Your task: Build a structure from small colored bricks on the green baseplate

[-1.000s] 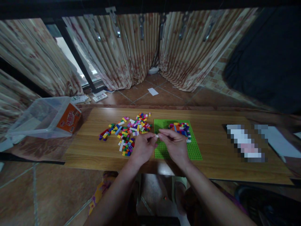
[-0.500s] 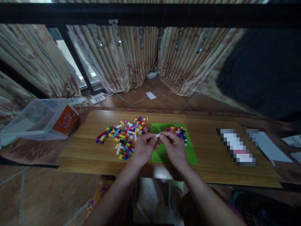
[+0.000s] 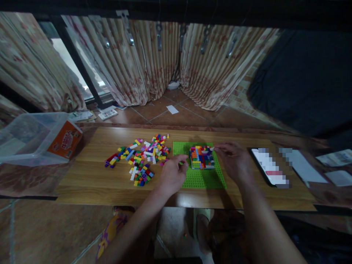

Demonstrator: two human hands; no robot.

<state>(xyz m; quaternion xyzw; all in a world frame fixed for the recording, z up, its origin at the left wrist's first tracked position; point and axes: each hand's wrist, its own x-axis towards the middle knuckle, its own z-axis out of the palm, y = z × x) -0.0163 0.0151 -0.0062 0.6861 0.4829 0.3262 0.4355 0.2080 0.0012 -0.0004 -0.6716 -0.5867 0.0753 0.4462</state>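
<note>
the right hand [image 3: 235,162] pinches a small white brick [image 3: 212,149] at the far right corner of the brick build [image 3: 201,158]; the left hand [image 3: 173,175], fingers parted, overlaps the green baseplate [image 3: 200,179].

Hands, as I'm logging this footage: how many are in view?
2: the left hand at the left edge of the green baseplate, the right hand by the far right corner of the brick build.
</note>
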